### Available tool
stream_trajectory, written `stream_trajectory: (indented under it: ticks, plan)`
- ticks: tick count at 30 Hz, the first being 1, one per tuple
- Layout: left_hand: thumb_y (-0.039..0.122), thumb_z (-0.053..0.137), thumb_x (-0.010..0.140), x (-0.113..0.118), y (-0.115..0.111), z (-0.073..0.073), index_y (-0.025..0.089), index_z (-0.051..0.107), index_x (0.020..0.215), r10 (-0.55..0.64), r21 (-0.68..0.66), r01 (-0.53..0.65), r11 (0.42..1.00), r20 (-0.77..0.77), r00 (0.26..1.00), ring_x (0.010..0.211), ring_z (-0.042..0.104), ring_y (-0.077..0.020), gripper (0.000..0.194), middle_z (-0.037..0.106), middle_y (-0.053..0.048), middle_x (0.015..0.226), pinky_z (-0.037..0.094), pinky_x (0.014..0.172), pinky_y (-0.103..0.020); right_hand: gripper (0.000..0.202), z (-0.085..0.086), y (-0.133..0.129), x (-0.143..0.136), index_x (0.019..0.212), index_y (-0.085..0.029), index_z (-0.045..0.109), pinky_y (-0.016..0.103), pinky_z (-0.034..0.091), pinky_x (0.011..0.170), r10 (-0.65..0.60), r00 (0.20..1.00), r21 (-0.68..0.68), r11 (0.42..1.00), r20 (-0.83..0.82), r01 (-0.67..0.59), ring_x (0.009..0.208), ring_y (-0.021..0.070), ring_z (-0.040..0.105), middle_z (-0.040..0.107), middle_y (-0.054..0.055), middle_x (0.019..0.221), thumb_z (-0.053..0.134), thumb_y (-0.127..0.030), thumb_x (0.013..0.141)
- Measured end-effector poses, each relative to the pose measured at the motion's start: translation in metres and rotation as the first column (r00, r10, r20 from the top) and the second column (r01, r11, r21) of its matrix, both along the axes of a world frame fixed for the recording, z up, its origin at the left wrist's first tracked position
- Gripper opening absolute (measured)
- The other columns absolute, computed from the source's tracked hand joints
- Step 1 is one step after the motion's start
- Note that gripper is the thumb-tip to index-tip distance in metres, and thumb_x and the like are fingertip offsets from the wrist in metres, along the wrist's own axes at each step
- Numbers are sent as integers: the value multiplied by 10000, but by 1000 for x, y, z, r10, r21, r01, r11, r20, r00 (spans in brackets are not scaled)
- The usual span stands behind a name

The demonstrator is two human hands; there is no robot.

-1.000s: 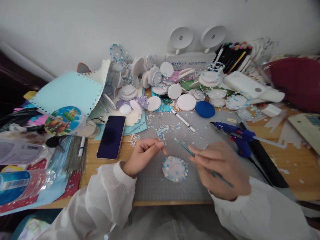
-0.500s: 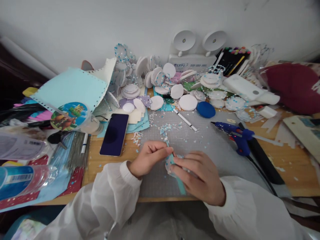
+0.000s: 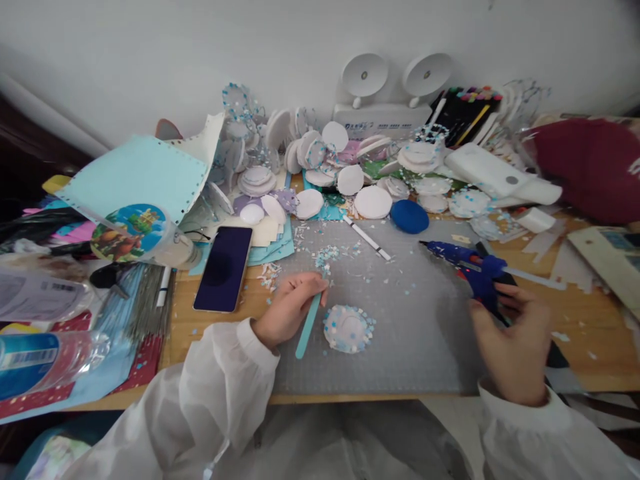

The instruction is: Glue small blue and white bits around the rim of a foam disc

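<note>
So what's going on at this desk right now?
Someone is doing craft work with both hands. The left hand has a slim teal stick in its grip. The right hand is at the handle of a blue hot glue gun; whether its grip has closed on it is hard to tell. Between the hands, a round white piece edged with blue and white bits lies on the gray cutting mat, with loose confetti-like bits scattered behind it.

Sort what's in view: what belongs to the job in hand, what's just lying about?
Likely the job:
teal stick, in the left hand
speckled disc, on the grey mat
blue glue gun, at the right hand

Likely just lying about:
phone
plastic bottle
printed cup
</note>
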State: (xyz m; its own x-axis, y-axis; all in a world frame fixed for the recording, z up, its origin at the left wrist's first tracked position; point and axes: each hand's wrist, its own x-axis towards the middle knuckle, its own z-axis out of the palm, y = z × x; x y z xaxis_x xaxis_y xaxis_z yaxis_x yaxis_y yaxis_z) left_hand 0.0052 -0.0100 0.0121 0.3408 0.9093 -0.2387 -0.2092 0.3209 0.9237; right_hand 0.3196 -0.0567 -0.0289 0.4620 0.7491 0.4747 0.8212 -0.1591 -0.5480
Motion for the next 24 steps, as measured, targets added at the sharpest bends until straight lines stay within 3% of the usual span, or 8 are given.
stream_trajectory:
  ticks: [3, 6, 8, 11, 15, 18, 20, 24]
  plan:
    - [368, 584, 743, 2, 0, -1, 147, 502, 497, -23, -18, 24, 1000, 23, 999, 479, 352, -78, 340, 422, 27, 477, 246, 491, -236, 412, -1, 13, 9, 1015, -166, 542, 462, 461, 722, 24, 996, 13, 1000, 81, -25, 829, 290, 553, 554, 111, 920, 590, -388, 670]
    - [375, 587, 739, 4, -1, -2, 142, 512, 500, -66, -28, 66, 997, 25, 998, 471, 349, -76, 343, 421, 27, 471, 245, 479, -231, 273, -3, 27, 12, 772, -223, 478, 409, 392, 596, 37, 976, -36, 999, 217, -30, 648, 261, 507, 486, 44, 683, 652, -382, 634]
    - [393, 598, 736, 6, -2, -3, 139, 528, 510, -93, -40, 93, 995, 3, 996, 468, 356, -78, 348, 430, 24, 473, 255, 474, -230, 342, -4, 34, 12, 678, -256, 375, 375, 309, 517, 2, 972, -84, 996, 237, 19, 524, 219, 432, 393, -3, 571, 692, -365, 614]
    - [426, 613, 729, 8, -2, -6, 139, 539, 520, -104, -57, 102, 993, -44, 994, 456, 368, -80, 362, 437, 23, 467, 269, 463, -226, 339, 2, 39, 11, 753, -259, 401, 369, 307, 495, -50, 992, -67, 996, 112, 58, 502, 221, 451, 435, 7, 592, 705, -306, 609]
    - [448, 619, 717, 10, 0, -8, 138, 533, 500, -107, -25, 105, 994, -100, 989, 439, 352, -74, 388, 416, 28, 443, 251, 441, -218, 484, 24, 44, 5, 786, -258, 477, 366, 379, 511, -105, 991, 49, 993, -86, 110, 523, 216, 517, 521, 18, 620, 832, -307, 461]
    - [457, 620, 715, 13, 3, -8, 140, 527, 490, -98, -4, 99, 995, -125, 987, 421, 312, -68, 400, 373, 40, 423, 222, 425, -218, 380, 45, 53, -8, 747, -234, 517, 336, 422, 544, 14, 978, 114, 993, -207, 10, 540, 180, 533, 555, 13, 628, 811, -276, 509]
    - [465, 619, 716, 15, 5, -9, 142, 522, 489, -100, 6, 102, 995, -134, 986, 413, 306, -67, 407, 366, 43, 421, 217, 418, -218, 258, 54, 60, -24, 674, -215, 519, 301, 423, 519, 87, 959, 71, 995, -271, -70, 502, 145, 514, 550, -2, 583, 753, -245, 570]
    - [470, 620, 739, 15, 6, -13, 136, 526, 499, -141, 45, 149, 988, -153, 978, 438, 341, -69, 422, 414, 29, 448, 246, 436, -211, 187, 52, 72, -57, 671, -211, 518, 259, 414, 471, 280, 899, 102, 960, -336, -261, 456, 118, 476, 527, -41, 524, 683, -210, 583]
